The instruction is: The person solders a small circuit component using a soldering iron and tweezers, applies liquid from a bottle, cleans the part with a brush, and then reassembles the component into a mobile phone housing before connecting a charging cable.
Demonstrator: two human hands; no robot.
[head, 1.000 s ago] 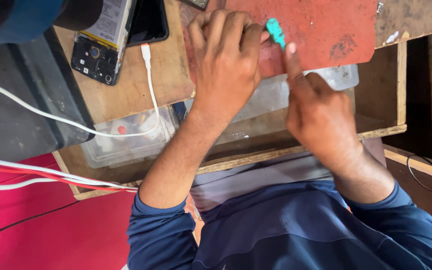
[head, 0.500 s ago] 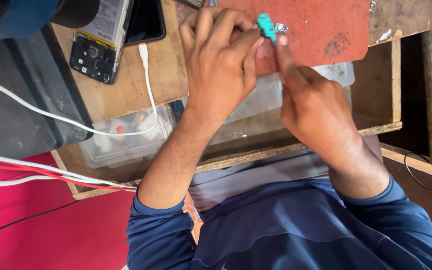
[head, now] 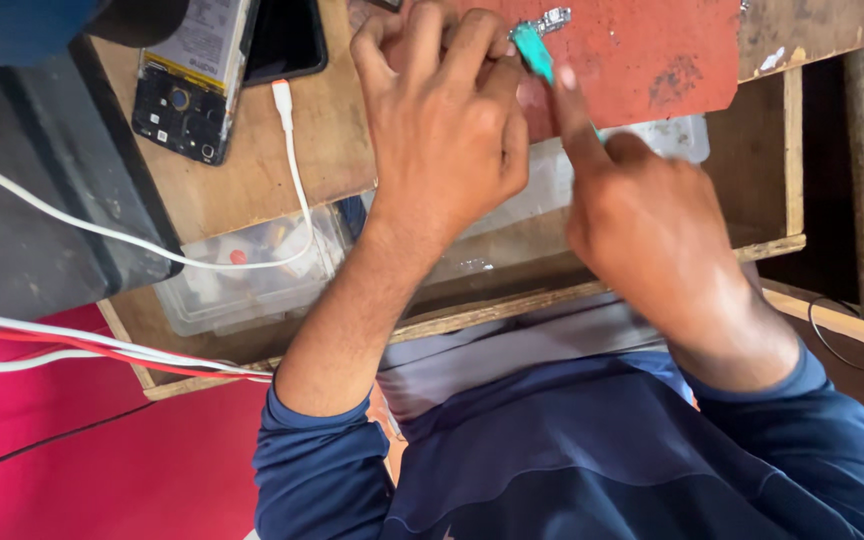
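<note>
Teal-handled tool (head: 532, 50) gripped in right hand (head: 652, 230) over red mat (head: 642, 50) on wooden worktop (head: 242, 180).
Left hand (head: 442, 120) curled shut beside tool, pressed on mat near small metal part (head: 552, 20); opened phone (head: 192, 80) and white cable (head: 292, 160) lying well left.
</note>
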